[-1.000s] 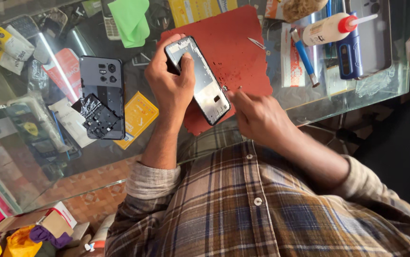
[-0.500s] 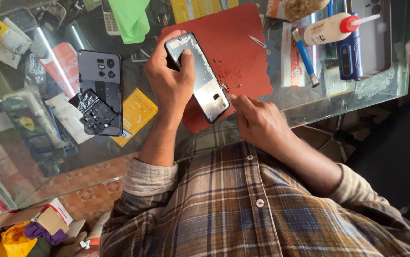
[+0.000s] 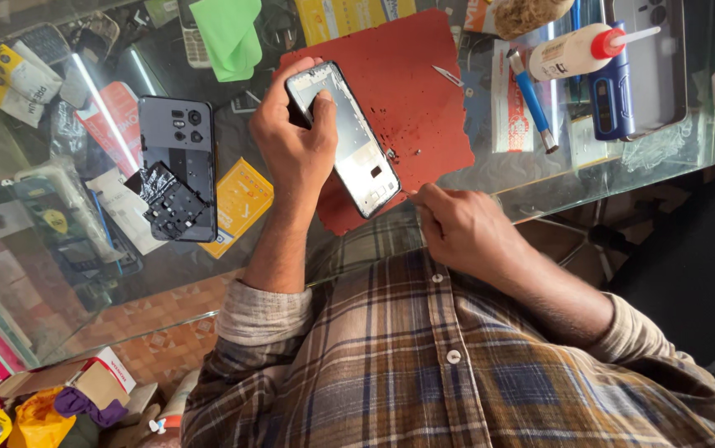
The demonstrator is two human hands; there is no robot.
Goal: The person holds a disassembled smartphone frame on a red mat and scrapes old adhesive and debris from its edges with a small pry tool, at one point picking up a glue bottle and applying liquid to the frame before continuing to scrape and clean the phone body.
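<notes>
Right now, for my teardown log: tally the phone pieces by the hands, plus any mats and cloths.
Opened phone, in the left hand: 1
Black back cover: 1
Black inner plate on that cover: 1
Red mat: 1
Green cloth: 1
Total: 5
</notes>
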